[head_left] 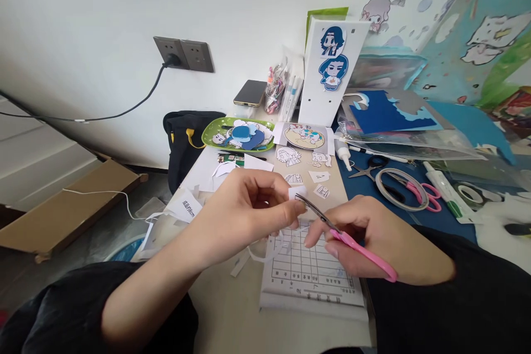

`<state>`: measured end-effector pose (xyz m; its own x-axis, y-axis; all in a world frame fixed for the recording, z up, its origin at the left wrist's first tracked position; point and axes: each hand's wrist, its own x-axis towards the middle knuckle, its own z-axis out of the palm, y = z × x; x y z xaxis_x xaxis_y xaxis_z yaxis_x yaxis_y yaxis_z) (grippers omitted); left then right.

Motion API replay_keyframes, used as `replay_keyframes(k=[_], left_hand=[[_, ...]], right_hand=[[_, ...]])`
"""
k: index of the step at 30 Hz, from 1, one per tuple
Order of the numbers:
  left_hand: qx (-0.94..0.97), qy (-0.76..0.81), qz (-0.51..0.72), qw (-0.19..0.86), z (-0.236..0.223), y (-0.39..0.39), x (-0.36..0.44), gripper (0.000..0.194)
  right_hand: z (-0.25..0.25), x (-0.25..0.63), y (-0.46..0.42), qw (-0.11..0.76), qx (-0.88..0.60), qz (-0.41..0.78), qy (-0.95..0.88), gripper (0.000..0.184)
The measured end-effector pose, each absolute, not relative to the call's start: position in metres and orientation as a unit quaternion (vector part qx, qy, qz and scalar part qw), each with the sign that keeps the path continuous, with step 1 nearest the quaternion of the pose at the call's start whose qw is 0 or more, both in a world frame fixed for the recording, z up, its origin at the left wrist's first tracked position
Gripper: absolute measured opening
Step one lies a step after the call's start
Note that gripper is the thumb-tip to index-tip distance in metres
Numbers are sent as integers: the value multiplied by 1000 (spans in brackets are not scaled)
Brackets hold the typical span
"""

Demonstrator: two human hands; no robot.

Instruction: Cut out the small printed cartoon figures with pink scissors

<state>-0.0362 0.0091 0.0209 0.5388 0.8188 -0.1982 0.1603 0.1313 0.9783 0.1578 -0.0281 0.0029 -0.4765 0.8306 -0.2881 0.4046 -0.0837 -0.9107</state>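
dark sleeves [45, 310] come in from both lower corners, the bare forearms reaching out of them over a pale table [232, 315]. the left hand [249, 215] has its thumb and fingers pinched together on a small white paper piece [295, 192], which pokes up past the fingertips, above the thumb. the right hand [367, 232] is clamped around pink-handled scissors [346, 238], their dark blades slanting up and leftward to meet that same piece; whether the blades are parted cannot be told. a curled white strip [265, 257] loops beneath the left hand, over a sheet with a printed grid [290, 271] whose characters stand turned around and mostly too small to read. left of the left wrist, a tilted slip [188, 206] reads "成品约8cm" in black print. beyond the hands lie line-drawn cutouts [289, 156] and a green tray [205, 135] of blue and white shapes. to the right, on a dark blue surface [409, 229], a roll of tape [379, 188] rests near a white and green tube [446, 188] with lettering too small to make out.
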Motion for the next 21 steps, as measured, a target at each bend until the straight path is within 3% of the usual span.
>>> replay_keyframes(k=[9, 21], left_hand=[[601, 399, 266, 639, 19, 8, -37, 19], [619, 402, 249, 627, 16, 10, -39, 18]], right_hand=[[9, 161, -26, 165, -459, 557, -672, 32], [-4, 159, -28, 196, -467, 532, -679, 25]])
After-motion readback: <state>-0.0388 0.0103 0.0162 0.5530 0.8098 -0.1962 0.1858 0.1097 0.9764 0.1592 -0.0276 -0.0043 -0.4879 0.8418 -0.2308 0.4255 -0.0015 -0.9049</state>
